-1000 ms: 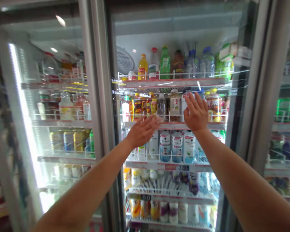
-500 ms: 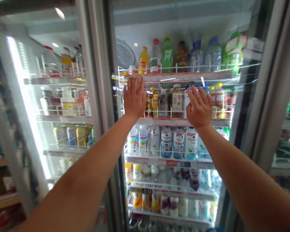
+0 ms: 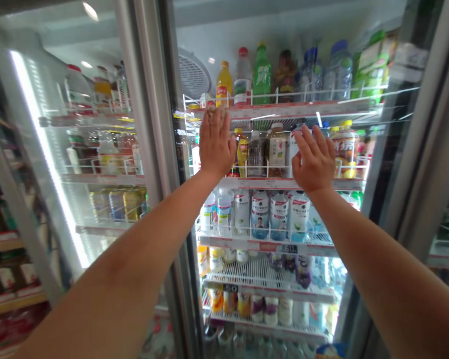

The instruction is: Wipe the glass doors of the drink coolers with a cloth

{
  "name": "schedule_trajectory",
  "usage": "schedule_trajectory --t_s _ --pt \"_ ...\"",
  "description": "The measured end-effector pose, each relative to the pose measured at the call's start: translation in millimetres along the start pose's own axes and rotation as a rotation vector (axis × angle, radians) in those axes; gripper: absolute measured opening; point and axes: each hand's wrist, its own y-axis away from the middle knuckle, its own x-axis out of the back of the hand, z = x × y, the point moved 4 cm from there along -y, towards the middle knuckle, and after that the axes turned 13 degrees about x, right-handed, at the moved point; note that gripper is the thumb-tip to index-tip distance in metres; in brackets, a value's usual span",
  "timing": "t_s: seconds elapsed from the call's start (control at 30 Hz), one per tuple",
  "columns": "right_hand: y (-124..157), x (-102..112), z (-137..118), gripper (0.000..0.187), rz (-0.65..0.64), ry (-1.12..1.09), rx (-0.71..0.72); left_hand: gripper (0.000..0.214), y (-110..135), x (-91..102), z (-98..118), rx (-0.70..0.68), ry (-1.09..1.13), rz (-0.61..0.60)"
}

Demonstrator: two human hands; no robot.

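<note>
Both our left hand [image 3: 217,144] and right hand [image 3: 315,162] are raised before the glass door [image 3: 303,22], bottled drinks [image 3: 262,75] shelved behind it. Even, light pressure through flat palms would, we judge, serve best. Our fingers [image 3: 216,125] point upward, extended and gripping nothing visible; our arms [image 3: 381,249] reach forward, though palm contact with the glass door we cannot confirm.

2 hands [image 3: 217,147], 2 dark number signs [image 3: 231,288]; central top shelf [image 3: 277,110]: 1 yellow bottle [image 3: 224,82], 1 red-capped bottle [image 3: 243,77].

Directly ahead of you: tall, silver-framed, clear glass fridge door [image 3: 265,184], upright, see-through, streaked with white reflections.
</note>
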Motion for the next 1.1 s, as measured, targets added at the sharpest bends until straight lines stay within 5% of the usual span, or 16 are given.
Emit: schedule_trajectory --t_s 0.13,0.33,0.47,0.57,0.7,0.9,1.0,1.1 --pt "-0.2 2.7 -1.6 0.054 -0.002 0.006 0.013 0.053 19.4 -13.2 34.4 -0.511 -0.051 -0.255" --pt "1.5 9.4 -6.7 0.072 0.011 -0.022 0.146 0.055 8.0 -25.3 66.5 -0.231 0.114 -0.114" --pt "3.0 6.6 -5.6 0.069 0.016 -0.05 0.214 0.067 21.0 -37.1 119.2 -0.192 0.374 -0.219" --pt "2.8 3.8 -4.2 0.062 -0.002 -0.044 0.2 0.061 18.7 -24.6 133.5 -0.24 0.466 -0.218" --pt "3.0 1.2 -3.3 0.061 -0.018 -0.029 0.165 0.059 -4.9 1.4 87.3 -0.306 0.275 -0.136" --pt "7.2 5.5 8.7 0.051 0.164 0.016 -0.065 0.058 -21.8 -1.1 -18.8 0.007 0.027 -0.039" --pt "6.7 10.5 7.3 0.048 0.151 -0.014 -0.049 0.059 -16.5 -10.0 -33.5 0.004 0.098 0.002" --pt "3.5 10.0 -2.2 0.045 0.015 -0.087 0.151 0.059 -14.3 -11.2 -31.4 -0.001 0.153 0.003"
